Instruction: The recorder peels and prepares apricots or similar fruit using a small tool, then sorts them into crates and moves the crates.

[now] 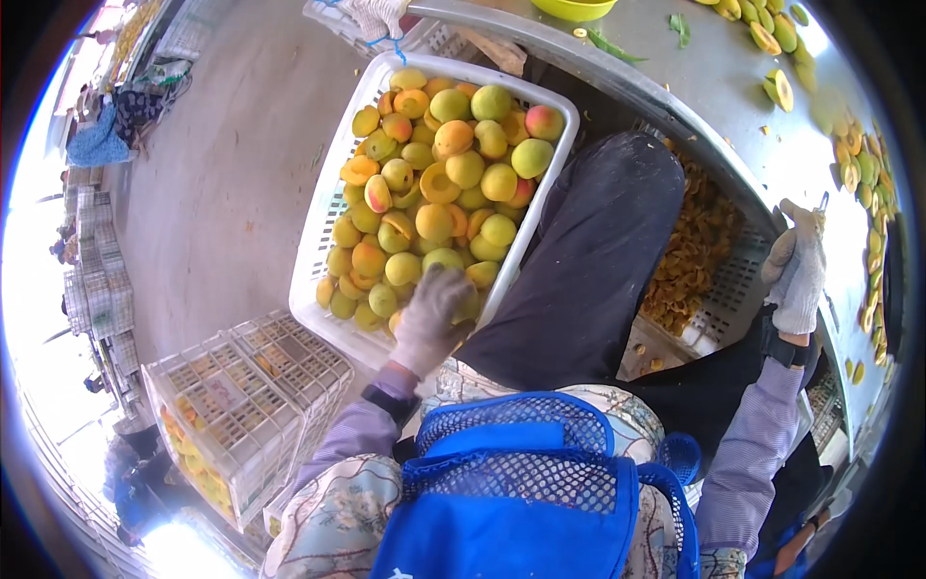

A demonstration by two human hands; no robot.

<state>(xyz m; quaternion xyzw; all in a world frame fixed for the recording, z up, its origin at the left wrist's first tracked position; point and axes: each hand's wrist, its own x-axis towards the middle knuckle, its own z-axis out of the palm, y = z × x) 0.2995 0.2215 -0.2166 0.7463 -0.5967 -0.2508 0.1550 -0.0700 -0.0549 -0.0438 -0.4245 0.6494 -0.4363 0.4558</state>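
Plainly, fruit (pixel 463 170) in the white crate (pixel 325 214) is spread beneath and ahead of the nearer left hand (pixel 431 314), whose grip cannot be told, while a slim tool (pixel 824 202) is held by the right hand (pixel 801 265).

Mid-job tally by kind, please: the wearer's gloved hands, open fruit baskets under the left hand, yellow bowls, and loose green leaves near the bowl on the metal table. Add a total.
Gloved hands: 2 (left hand, right hand)
White fruit basket: 1
Yellow bowl: 1
Green leaves: 2
Total: 6
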